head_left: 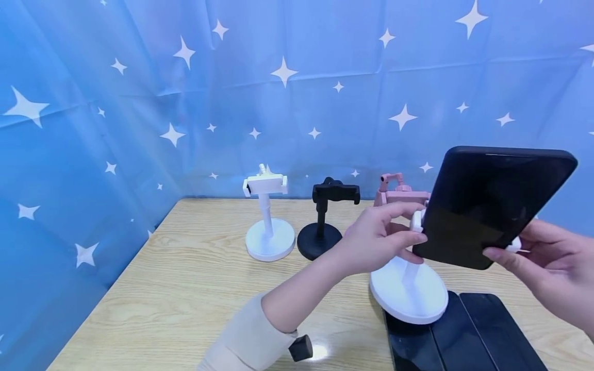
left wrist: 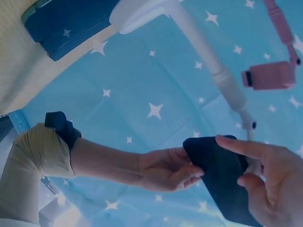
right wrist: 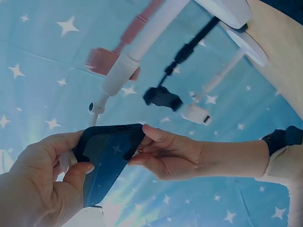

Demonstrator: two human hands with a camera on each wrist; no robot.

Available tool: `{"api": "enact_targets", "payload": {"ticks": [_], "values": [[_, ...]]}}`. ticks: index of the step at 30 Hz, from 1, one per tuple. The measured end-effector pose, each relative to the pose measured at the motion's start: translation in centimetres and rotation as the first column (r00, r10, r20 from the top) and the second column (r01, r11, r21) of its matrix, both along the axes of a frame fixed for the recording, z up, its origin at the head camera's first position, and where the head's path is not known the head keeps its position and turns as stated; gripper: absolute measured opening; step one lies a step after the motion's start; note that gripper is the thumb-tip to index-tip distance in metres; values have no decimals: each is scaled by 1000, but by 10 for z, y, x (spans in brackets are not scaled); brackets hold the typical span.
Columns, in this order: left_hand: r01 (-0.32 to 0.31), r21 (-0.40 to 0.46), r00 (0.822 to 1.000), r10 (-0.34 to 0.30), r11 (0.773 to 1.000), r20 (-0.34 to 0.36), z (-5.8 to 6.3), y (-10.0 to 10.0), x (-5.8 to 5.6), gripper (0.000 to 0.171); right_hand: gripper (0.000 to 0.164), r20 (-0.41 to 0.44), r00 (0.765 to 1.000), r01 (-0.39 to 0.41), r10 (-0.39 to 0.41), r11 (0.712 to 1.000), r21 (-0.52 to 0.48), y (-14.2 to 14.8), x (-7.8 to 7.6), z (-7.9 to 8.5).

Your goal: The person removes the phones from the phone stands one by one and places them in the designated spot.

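A black smartphone (head_left: 492,206) sits tilted in the clamp of a white phone stand (head_left: 408,291), its dark screen facing me. My left hand (head_left: 378,237) pinches the clamp's white left end (head_left: 416,220), thumb and fingertips right at the phone's edge. From the other side my right hand (head_left: 552,263) grips the phone, thumb on its lower front corner and fingers curled behind by the clamp's right end. Both hands also show around the phone (right wrist: 111,161) in the right wrist view. The phone hides most of the clamp in the head view.
Several flat black phones (head_left: 492,330) lie side by side beneath and in front of the white base. Behind stand another white stand (head_left: 270,239), a black stand (head_left: 320,239) and a pink stand (head_left: 403,196). A starry blue curtain (head_left: 297,103) hangs behind the wooden table (head_left: 185,288).
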State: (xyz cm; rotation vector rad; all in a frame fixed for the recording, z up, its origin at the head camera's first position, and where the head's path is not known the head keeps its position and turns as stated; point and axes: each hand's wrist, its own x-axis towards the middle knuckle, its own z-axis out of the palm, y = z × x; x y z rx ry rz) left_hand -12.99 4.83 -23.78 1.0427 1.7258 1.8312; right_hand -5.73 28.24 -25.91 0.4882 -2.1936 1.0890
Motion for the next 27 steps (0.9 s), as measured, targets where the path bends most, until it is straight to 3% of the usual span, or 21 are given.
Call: {"api": "enact_targets", "payload": {"ticks": [2, 6, 12, 19, 27], "values": [[-20, -14, 1000, 20, 1000, -3, 0, -9, 3, 45, 48, 7, 997, 82, -82, 995, 63, -10, 2, 1], [-73, -48, 997, 72, 996, -15, -2, -25, 7, 47, 49, 14, 992, 121, -124, 986, 113, -26, 3, 3], [-114, -40, 993, 114, 993, 17, -4, -44, 10, 44, 48, 68, 998, 10, -14, 998, 62, -37, -2, -1], [-101, 18, 995, 101, 995, -5, -10, -66, 12, 45, 46, 116, 984, -137, 133, 990, 31, -51, -11, -9], [-116, 48, 993, 117, 992, -12, -18, -82, 13, 46, 53, 102, 980, -173, 173, 985, -9, -78, -14, -4]]}}
